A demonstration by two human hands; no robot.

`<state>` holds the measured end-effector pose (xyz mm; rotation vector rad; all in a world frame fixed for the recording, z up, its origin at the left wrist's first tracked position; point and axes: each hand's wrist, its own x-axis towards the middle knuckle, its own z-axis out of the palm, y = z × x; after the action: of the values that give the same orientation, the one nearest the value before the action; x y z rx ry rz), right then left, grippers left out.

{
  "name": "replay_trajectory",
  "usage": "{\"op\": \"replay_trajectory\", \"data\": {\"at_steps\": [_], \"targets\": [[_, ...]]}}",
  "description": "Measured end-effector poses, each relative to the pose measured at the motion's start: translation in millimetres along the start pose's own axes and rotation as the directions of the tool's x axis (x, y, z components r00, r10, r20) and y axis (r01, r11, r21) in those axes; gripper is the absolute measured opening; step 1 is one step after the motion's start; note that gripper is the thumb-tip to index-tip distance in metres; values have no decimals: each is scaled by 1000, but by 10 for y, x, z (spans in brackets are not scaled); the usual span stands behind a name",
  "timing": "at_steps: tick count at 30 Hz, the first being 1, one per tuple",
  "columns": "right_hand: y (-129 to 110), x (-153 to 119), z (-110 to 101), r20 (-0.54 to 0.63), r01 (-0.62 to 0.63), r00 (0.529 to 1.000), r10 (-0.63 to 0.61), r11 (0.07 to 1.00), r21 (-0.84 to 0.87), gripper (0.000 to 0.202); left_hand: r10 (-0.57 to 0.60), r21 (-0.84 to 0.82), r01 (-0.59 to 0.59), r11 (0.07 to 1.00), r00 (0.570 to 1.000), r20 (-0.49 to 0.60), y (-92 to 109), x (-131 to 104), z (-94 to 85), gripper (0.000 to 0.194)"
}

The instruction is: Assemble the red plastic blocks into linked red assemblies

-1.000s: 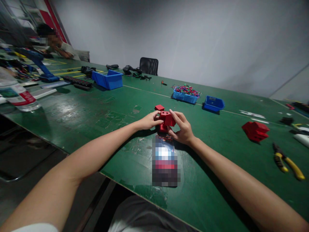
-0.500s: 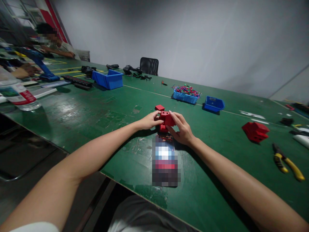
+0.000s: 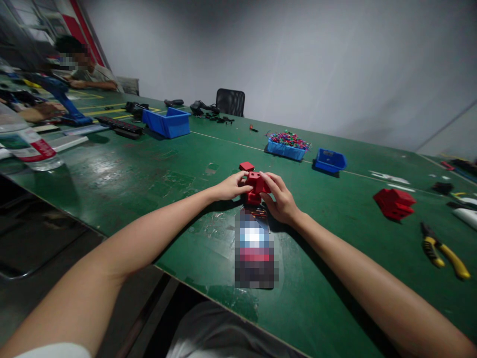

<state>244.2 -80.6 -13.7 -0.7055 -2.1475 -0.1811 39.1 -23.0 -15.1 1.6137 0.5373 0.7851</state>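
Observation:
Red blocks (image 3: 256,186) stand at the middle of the green table, between my two hands. My left hand (image 3: 231,187) grips their left side with thumb and fingers. From the right, my right hand (image 3: 280,198) holds the same blocks, its fingers on the upper right side and its thumb lower down. Just behind them lies another red block (image 3: 246,166). A phone (image 3: 255,248) with a blurred screen lies flat in front of the blocks. The parts of the blocks under my fingers are hidden.
Right: a red block stack (image 3: 395,203) and yellow-handled pliers (image 3: 443,251). Behind: a blue bin of colourful pieces (image 3: 286,149), a blue tray (image 3: 330,160) and a larger blue bin (image 3: 167,123). Left: a bottle (image 3: 32,146) and a seated person (image 3: 91,74).
The right part of the held red blocks has turned slightly, and my right thumb has shifted a little to the right. The seated person's arm has moved lower.

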Motion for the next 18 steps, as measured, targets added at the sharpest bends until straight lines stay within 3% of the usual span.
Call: {"op": "replay_trajectory", "data": {"at_steps": [18], "targets": [[-14, 44, -27, -12, -17, 1000, 17, 1000, 14, 56, 36, 64, -36, 997, 999, 11, -8, 4, -12, 48]]}}
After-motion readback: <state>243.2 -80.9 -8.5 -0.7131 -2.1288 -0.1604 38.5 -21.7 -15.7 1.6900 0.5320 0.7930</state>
